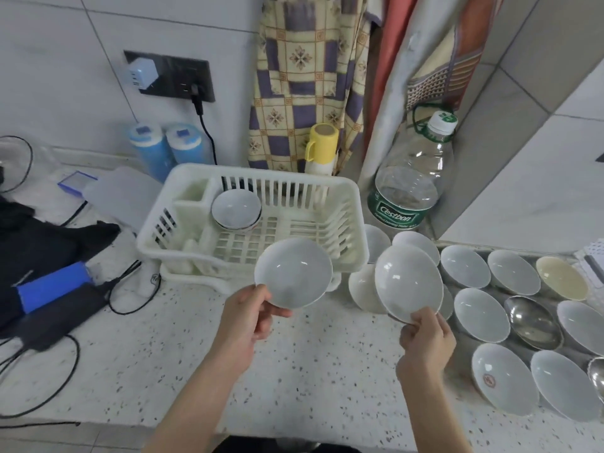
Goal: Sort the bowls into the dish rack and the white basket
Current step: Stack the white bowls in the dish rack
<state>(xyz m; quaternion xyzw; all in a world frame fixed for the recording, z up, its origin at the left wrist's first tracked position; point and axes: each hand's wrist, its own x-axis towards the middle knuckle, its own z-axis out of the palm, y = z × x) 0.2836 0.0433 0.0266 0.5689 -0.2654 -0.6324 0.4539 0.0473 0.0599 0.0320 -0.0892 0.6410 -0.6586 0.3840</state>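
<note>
My left hand (250,317) pinches the near rim of a white bowl (294,273), held tilted just in front of the white dish rack (343,191). My right hand (426,338) grips the lower rim of a second white bowl (407,282), tilted up to the right of the rack. Inside the rack one white bowl (236,208) leans at the back left beside the cutlery compartment. Several more white bowls (480,312) lie on the counter to the right, along with a cream bowl (560,277) and a steel bowl (532,322).
A large water bottle (411,178) stands behind the rack's right corner, a yellow mug (322,143) behind the rack. Black and blue gear with cables (55,289) covers the counter's left side. Speckled countertop (327,371) lies below my hands.
</note>
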